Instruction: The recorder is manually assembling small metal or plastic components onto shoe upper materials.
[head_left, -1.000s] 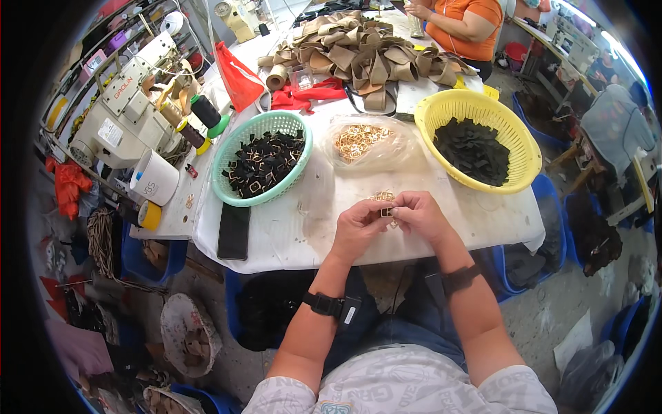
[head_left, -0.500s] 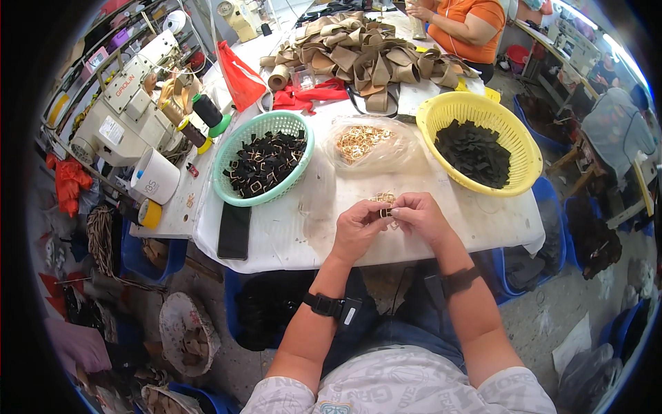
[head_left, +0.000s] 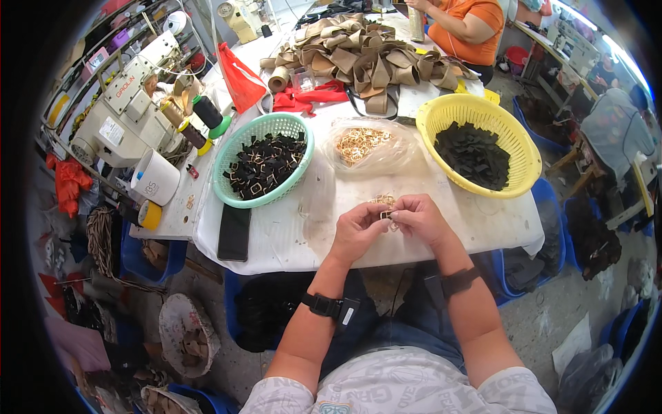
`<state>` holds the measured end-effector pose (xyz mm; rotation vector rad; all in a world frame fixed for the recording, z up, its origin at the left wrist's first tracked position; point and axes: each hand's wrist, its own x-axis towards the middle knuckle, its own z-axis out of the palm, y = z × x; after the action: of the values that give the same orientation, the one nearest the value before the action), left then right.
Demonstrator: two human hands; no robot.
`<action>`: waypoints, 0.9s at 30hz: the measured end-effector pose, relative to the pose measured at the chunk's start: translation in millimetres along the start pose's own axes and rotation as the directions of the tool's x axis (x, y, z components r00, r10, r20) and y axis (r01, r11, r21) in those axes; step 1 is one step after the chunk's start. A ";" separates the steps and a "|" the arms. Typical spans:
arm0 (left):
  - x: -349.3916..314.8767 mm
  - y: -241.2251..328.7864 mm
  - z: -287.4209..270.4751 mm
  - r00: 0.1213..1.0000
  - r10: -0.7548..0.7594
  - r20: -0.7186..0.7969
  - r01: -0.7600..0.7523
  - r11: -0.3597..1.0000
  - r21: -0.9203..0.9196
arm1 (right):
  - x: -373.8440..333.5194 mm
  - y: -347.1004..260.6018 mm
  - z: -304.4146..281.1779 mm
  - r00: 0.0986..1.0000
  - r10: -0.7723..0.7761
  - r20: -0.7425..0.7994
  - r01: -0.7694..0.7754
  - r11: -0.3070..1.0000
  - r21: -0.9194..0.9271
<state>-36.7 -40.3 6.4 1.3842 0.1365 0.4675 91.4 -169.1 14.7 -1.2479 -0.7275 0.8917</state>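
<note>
My left hand (head_left: 356,232) and my right hand (head_left: 423,219) meet above the near part of the table, both closed in a pinch. Between their fingertips is a small gold buckle (head_left: 386,215) with a bit of black strap on it; the fingers partly hide it. Just beyond the fingers lies a small heap of loose gold buckles (head_left: 383,198). Farther off, a clear plastic bag (head_left: 401,157) holds many more. The mint basket (head_left: 219,181) at left contains black straps fitted with buckles. Plain black strap pieces (head_left: 476,155) fill the bottom of the yellow basket (head_left: 522,172) at right.
A black phone (head_left: 234,233) lies at the table's left edge. Beyond it stand a white cup (head_left: 156,176), thread spools (head_left: 207,110) and a sewing machine (head_left: 127,114). Brown pieces (head_left: 372,58) are piled at the back, near a person in orange (head_left: 472,31). Blue bins surround the table below.
The buckle has tilted slightly between my fingertips, and its opening shows more. Both hands stay in nearly the same place. The person in orange has raised a hand a little.
</note>
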 end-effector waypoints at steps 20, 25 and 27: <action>3.6 -3.3 -12.1 0.983 -0.106 -0.149 0.104 0.994 -0.019 | 4.5 5.9 -2.4 0.993 0.035 -0.112 -0.010 0.976 0.217; 3.5 -4.8 -12.8 0.982 -0.101 -0.160 0.096 0.994 -0.044 | 3.0 8.6 -3.3 0.998 0.015 -0.057 -0.007 0.989 0.148; 3.7 -4.1 -12.3 0.982 -0.097 -0.163 0.091 0.995 -0.048 | 3.1 9.4 -3.6 0.999 0.007 -0.041 -0.001 0.990 0.143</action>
<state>-36.8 -28.0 0.7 1.2933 0.3246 0.5028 94.5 -167.4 4.7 -1.1377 -0.6176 0.9034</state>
